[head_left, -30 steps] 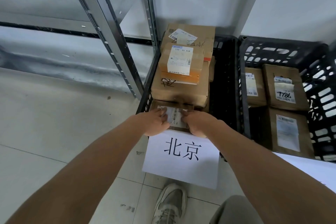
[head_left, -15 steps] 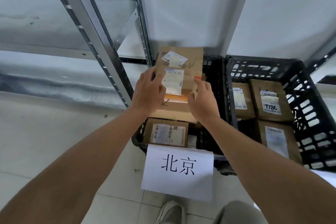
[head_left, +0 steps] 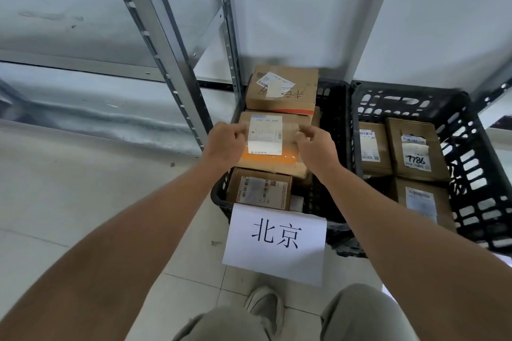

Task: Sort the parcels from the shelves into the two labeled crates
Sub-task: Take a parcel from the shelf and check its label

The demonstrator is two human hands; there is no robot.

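Both hands grip one parcel point(head_left: 273, 144), a flat brown box with a white label on top and an orange band along its near edge. The left hand point(head_left: 225, 144) has its fingers curled round the box's left edge beside the label; the right hand point(head_left: 315, 147) has its fingers curled round the right edge, so the label lies between the two sets of fingertips. The parcel sits over the middle of the left crate point(head_left: 335, 124), a black slotted crate, and whether it rests on what lies under it or is held just clear cannot be told. Just beyond the fingers lies a second box point(head_left: 288, 91) with a torn label and pen marks, at the far end of that crate. Just below the wrists, at the near end of the same crate, lies a small box point(head_left: 259, 188) with barcodes. A white sign point(head_left: 275, 243) with two black characters hangs from the crate's near rim. To the right of the right hand, touching the first crate, stands the right crate point(head_left: 471, 147), holding several brown boxes, one marked T786 point(head_left: 415, 149). To the left of the left hand rise the metal shelf posts point(head_left: 163, 58). A shoe point(head_left: 264, 310) shows on the tiled floor point(head_left: 83, 188).
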